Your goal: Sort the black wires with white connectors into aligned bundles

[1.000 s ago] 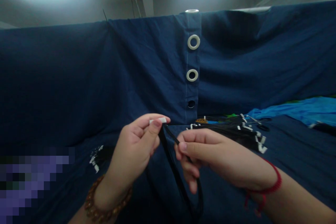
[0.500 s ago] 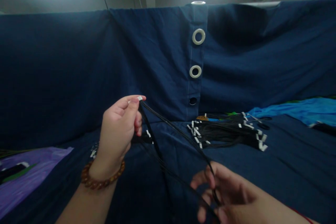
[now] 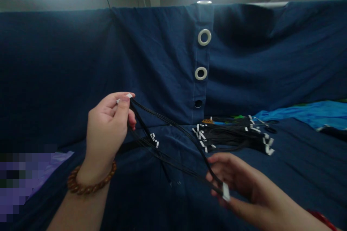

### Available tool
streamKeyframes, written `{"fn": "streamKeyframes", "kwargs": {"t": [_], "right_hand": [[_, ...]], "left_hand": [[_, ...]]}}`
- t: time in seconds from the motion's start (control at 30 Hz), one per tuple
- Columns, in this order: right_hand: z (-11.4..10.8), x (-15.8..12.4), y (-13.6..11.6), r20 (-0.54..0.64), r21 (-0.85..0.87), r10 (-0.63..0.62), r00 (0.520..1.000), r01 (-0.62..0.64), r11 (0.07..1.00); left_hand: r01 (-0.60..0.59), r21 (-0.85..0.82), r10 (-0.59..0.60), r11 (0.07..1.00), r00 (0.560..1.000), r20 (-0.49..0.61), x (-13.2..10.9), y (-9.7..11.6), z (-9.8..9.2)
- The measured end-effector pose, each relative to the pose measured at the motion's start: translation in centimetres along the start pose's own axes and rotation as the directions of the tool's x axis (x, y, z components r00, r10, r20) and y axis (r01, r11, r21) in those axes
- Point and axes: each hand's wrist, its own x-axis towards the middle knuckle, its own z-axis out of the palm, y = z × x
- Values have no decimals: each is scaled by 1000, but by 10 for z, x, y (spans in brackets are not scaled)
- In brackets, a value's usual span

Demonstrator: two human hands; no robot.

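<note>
Wire harness point(image 3: 173, 124) — ends pinched, left hand point(image 3: 107, 126), right hand point(image 3: 244, 184)

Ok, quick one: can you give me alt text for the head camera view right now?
The left hand and right hand hold thin black wires stretched between white connectors above navy cloth. More wire bundles lie beyond.

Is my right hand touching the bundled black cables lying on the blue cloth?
Apart. The head view shows the right hand holding a white connector below the bundled black cables, with blue cloth showing between them.
</note>
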Motion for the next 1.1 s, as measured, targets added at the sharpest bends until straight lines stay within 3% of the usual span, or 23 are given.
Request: {"fn": "streamKeyframes", "kwargs": {"t": [0.07,0.13,0.27,0.33,0.4,0.5,0.57,0.63,0.7,0.83,0.97,1.03,1.1], "right_hand": [[-5,-4,-5,-57,-320,-114,992,90,943],[-11,-7,-10,-27,-548,-282,959,222,807],[-24,-8,-28,149,-784,-478,866,398,477],[-28,-6,-42,177,-825,-477,861,394,404],[-26,0,-56,198,-759,-486,852,447,474],[-15,18,-72,143,-465,-502,853,505,727],[-3,32,-77,39,-310,-436,899,425,850],[7,43,-77,-60,-271,-379,923,350,897],[14,49,-75,-127,-329,-412,902,354,876],[17,49,-69,-195,-477,-552,811,413,776],[14,51,-63,-184,-538,-671,718,498,680],[14,53,-59,-176,-538,-698,694,526,659],[14,54,-57,-185,-533,-706,683,534,656]], "left_hand": [[-34,188,26,982,999,43,1,0,-3],[-85,315,52,945,993,109,2,-1,-5],[-275,396,172,876,945,277,3,-2,-3],[-358,389,220,849,908,356,2,-1,0],[-343,321,197,883,891,408,0,2,2],[-167,165,74,972,885,460,-7,11,6],[-33,103,-23,994,864,503,-13,18,9],[75,73,-102,995,838,536,-19,24,10],[155,43,-151,987,806,573,-23,28,11],[305,-70,-178,950,710,681,-27,28,13],[407,-150,-155,901,625,765,-28,29,15],[440,-158,-162,884,605,780,-29,31,16],[452,-169,-166,876,611,774,-31,35,16]]}}
